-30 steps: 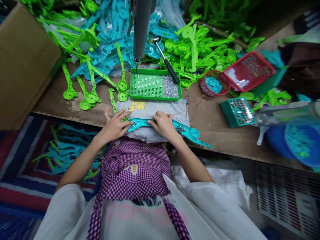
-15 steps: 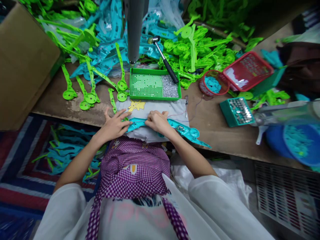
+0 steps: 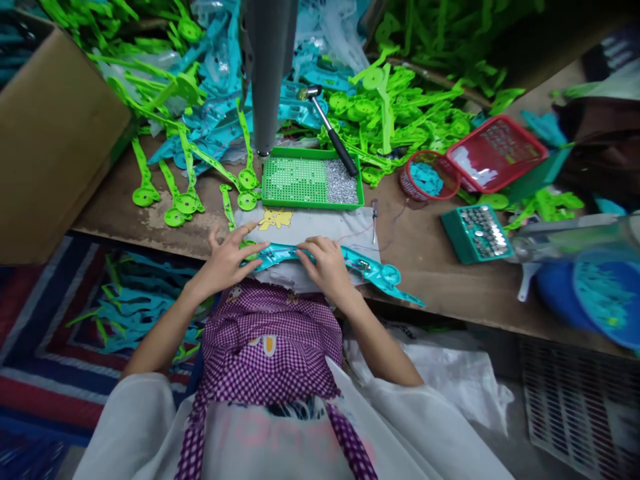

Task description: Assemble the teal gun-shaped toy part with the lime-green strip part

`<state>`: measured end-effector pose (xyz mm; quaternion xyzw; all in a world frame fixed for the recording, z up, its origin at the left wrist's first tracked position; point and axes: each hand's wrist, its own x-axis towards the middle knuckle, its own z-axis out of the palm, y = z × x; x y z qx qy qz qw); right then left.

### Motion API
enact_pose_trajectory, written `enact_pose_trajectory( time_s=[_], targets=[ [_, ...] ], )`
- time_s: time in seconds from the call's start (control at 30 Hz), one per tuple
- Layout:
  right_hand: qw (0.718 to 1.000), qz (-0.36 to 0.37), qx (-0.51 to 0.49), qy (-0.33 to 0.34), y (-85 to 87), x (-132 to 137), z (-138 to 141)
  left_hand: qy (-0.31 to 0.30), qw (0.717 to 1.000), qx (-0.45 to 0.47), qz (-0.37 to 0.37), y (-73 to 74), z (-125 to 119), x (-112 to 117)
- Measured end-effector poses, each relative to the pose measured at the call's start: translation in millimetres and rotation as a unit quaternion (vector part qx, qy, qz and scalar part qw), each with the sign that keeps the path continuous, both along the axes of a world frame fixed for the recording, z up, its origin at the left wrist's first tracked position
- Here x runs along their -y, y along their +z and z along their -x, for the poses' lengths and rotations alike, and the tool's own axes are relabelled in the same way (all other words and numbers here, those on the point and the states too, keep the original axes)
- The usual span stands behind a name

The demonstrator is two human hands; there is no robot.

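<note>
A long turquoise plastic shell [image 3: 371, 270] lies across a grey cloth [image 3: 320, 223] at the table's front edge. It has a round disc and a pointed tip at its right end, with a small metal piece in its hollow. My left hand [image 3: 227, 260] pinches the shell's left end between thumb and forefinger, the other fingers spread. Farther right, my right hand [image 3: 327, 267] has its thumb and fingertips on the shell's middle; anything small beneath them is hidden. Thin wires trail over the cloth. A small screwdriver [image 3: 375, 223] rests at the cloth's right side.
Behind the cloth stands a green tray [image 3: 313, 203] of small metal pieces, with a hammer [image 3: 335, 137] across it. A grey machine column [image 3: 267, 80] hangs above. Green plastic arms [image 3: 385, 107] pile up behind. Rightward are a red basket [image 3: 407, 187] and a teal box [image 3: 455, 237].
My right hand has shifted slightly right along the shell and its fingers have opened out a little. My left hand stays at the left end. The whole view has tilted slightly.
</note>
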<state>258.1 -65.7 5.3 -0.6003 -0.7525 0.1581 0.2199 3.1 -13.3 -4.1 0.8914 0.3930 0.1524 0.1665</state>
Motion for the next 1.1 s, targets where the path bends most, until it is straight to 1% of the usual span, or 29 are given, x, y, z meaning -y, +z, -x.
enact_pose_trajectory(
  time_s=[0.03, 0.1, 0.17, 0.23, 0.3, 0.37, 0.43, 0.5, 0.53, 0.6, 0.63, 0.7, 0.8, 0.87, 0.97, 1.1],
  targets=[
    [1.000, -0.009, -0.014, -0.011, 1.9, 2, 4, 0.029, 0.999, 0.020, -0.003, 0.7, 5, 5],
    [0.999, -0.020, -0.045, -0.019, 5.4, 4, 14, 0.117, 0.990, 0.073, -0.017, -1.7, 16, 16],
    [0.998, -0.016, -0.063, 0.014, 5.7, 1, 27, 0.225, 0.965, 0.129, -0.045, -9.9, 25, 27],
    [0.997, -0.004, -0.053, 0.050, 1.4, -7, 39, 0.307, 0.935, 0.164, -0.068, -21.9, 33, 40],
    [0.998, 0.003, -0.035, 0.057, -5.1, -15, 48, 0.340, 0.922, 0.173, -0.074, -34.1, 39, 56],
    [0.998, 0.003, -0.029, 0.059, -10.3, -20, 55, 0.341, 0.923, 0.165, -0.068, -43.0, 43, 72],
    [0.997, -0.002, -0.033, 0.074, -13.5, -23, 60, 0.337, 0.927, 0.154, -0.060, -46.4, 45, 85],
    [0.996, -0.010, -0.035, 0.080, -16.2, -24, 64, 0.352, 0.921, 0.157, -0.060, -44.5, 47, 87],
    [0.996, -0.012, -0.036, 0.078, -18.1, -25, 66, 0.365, 0.914, 0.166, -0.063, -42.1, 47, 83],
    [0.997, -0.009, -0.035, 0.071, -22.9, -26, 68, 0.393, 0.896, 0.195, -0.069, -36.5, 45, 66],
    [0.997, -0.003, -0.034, 0.070, -25.7, -27, 69, 0.402, 0.889, 0.209, -0.068, -34.2, 44, 53],
    [0.997, 0.013, -0.028, 0.069, -30.7, -27, 70, 0.409, 0.884, 0.221, -0.052, -31.7, 39, 22],
    [0.997, 0.027, -0.018, 0.065, -34.7, -27, 70, 0.388, 0.900, 0.200, 0.001, -31.9, 31, -21],
    [0.997, 0.029, -0.016, 0.064, -35.1, -27, 70, 0.375, 0.906, 0.195, 0.029, -31.8, 25, -41],
    [0.998, 0.028, -0.013, 0.064, -35.1, -27, 70, 0.360, 0.909, 0.204, 0.052, -30.9, 18, -55],
    [0.997, 0.007, -0.014, 0.071, -37.7, -28, 69, 0.333, 0.916, 0.217, 0.047, -35.5, 12, -56]
  ],
)
